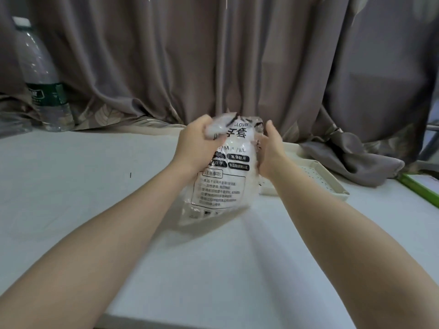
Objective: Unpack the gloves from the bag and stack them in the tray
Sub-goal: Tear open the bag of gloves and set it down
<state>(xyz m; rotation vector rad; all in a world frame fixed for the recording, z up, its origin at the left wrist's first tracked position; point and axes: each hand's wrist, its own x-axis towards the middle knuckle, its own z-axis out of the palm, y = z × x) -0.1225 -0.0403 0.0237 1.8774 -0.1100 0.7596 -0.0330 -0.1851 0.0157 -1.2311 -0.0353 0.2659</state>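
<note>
- We've got the glove bag [219,172] held up over the white table [71,186], between both hands.
- Left hand [198,141] has its fingers curled round the bag's top corner.
- Right hand [269,150] grips the bag's right edge.
- Cream tray [318,176] sits just behind, to the right.

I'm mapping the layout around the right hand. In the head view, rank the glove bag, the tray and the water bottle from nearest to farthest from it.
From the right hand:
1. Glove bag, held in it, at centre.
2. Tray, just to its right on the table.
3. Water bottle, far left by the curtain.
</note>
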